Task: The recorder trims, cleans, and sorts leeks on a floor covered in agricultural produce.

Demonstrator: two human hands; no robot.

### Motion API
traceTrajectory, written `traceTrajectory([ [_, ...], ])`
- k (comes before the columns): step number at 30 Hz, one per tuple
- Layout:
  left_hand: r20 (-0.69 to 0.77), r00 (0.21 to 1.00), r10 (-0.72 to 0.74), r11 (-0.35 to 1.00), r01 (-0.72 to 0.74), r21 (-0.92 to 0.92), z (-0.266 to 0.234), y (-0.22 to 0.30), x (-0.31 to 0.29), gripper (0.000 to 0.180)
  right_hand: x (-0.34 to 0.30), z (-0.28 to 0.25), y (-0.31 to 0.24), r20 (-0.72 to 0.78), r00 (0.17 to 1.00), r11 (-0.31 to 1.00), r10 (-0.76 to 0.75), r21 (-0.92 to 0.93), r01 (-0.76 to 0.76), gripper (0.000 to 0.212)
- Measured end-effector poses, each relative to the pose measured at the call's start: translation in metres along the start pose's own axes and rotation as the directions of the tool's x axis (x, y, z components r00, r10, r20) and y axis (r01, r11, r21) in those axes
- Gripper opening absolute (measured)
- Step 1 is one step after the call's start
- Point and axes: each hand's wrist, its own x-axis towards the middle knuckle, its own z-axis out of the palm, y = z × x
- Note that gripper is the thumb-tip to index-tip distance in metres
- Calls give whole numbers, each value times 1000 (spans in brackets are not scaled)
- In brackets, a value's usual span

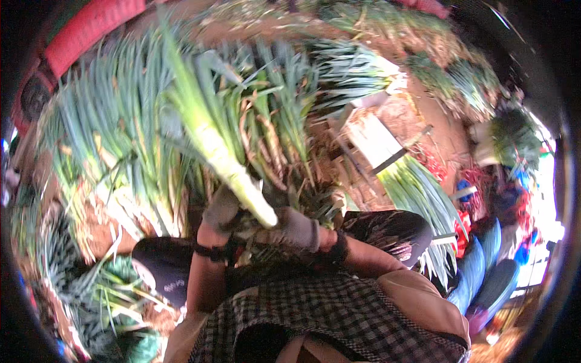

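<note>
With forearms [207,272] angled inward, the left hand [221,207] and right hand [298,230] are held at a leek [216,154], near its white end; whether fingers are closed cannot be told.

Two gloved hands show: one left hand [221,209] toward eight o'clock and one right hand [296,230] at six. One thick leek [212,136] lies between them and ten o'clock. Two dark wristbands [341,245] and two dark-trousered knees [387,233] can be counted, one of each at eight o'clock and one of each at four. One checked garment [290,305] is at six. The piled leeks [124,133] from nine to twelve o'clock are too many and too overlapped to number. One leek stack [348,69] sits at one o'clock, one white panel [372,142] at two, and one leek bundle [417,196] at three.
</note>
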Motion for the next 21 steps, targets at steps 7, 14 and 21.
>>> traceTrajectory([
  [7,-1,894,-447,779,389,-492,-34,-148,-38,21,-6,6,-29,-83,990,993,116,25,-115,40],
  [14,-242,969,-44,998,32,-55,-39,18,6,22,-8,-19,-1,-134,985,988,-109,90,122,39],
  [21,64,933,354,933,-348,-89,-11,130,2,42,18,-11,-33,67,986,947,-150,-278,163,54],
])
